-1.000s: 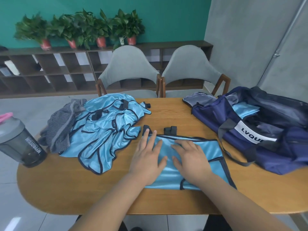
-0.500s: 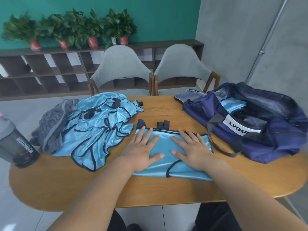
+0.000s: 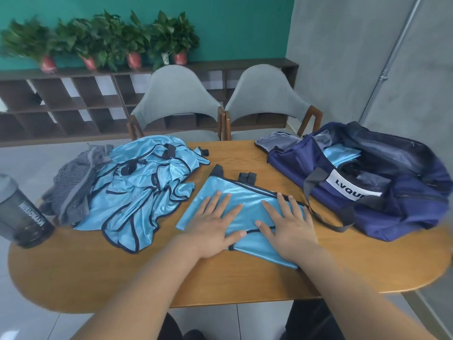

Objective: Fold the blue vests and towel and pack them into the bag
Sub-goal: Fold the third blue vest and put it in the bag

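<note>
View: head camera, looking down at my two hands over a wooden table [image 3: 73, 271].
My left hand [image 3: 213, 224]: released and flat, with the fingers straight and spread. It presses on the left part of the folded vest [image 3: 245, 202].
My right hand [image 3: 289, 227]: also flat with spread fingers, pressing on the right part of the same vest.
Folded vest: lies on the table in front of me, between the vest pile [image 3: 139, 192] and the bag [image 3: 392, 192].
Handling: the shiny, thin cloth looks light, limp and slippery. I judge the fold will slide open unless it is held flat.
Where to hold: I would pinch both short ends through all the layers, or slide my palms under it.
Towel [image 3: 73, 190]: grey and striped, crumpled at the far left against the pile. It looks soft and thicker than the vests.
Bag: navy, open, on my right, with blue cloth [image 3: 340, 154] inside.
Counts: one folded vest under my hands, one towel, one bag. The vests in the pile are too tangled to count.
</note>
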Motion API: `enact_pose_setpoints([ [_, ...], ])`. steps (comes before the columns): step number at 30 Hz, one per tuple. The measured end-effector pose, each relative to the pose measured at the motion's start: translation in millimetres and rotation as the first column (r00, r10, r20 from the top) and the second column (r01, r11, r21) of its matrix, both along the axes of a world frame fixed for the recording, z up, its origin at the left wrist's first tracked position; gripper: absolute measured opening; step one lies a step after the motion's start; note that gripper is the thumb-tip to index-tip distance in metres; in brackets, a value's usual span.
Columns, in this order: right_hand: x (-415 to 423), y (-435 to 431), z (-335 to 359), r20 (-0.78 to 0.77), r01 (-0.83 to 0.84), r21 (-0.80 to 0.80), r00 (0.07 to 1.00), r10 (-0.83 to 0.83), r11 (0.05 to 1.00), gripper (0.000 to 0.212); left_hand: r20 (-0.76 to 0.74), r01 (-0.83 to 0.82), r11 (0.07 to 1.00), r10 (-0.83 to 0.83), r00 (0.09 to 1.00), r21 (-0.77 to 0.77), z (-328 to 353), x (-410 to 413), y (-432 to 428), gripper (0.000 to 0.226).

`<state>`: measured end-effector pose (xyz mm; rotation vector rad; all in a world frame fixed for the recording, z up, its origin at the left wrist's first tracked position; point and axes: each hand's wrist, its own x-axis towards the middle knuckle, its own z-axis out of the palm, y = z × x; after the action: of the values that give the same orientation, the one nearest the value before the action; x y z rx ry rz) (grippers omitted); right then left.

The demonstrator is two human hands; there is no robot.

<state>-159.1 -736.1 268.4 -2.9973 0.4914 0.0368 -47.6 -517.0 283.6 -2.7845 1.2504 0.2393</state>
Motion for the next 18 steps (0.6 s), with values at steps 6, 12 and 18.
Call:
enact_pose_setpoints([
  [6, -2.1, 31.0, 1.5, 0.099, 0.125, -0.127, 0.989, -0.113, 0.984, 0.079, -0.129, -0.175, 0.971, 0.155, 0.979, -0.165, 12.0, -25.1, -16.4, 0.075],
  [12, -3.5, 34.4, 4.2, 0.065, -0.071, -0.080, 0.995, 0.076, 0.994, 0.075, -0.013, -0.044, 0.998, 0.043, 0.999, -0.042, -6.7, -16.0, -3.4, 0.079],
  [18, -9.7, 6.3, 17.8, 0.074, -0.370, -0.050, 0.925, 0.373, 0.928, 0.058, 0.049, 0.085, 0.992, -0.081, 0.996, -0.093, 13.6, 0.1, 13.4, 0.070],
])
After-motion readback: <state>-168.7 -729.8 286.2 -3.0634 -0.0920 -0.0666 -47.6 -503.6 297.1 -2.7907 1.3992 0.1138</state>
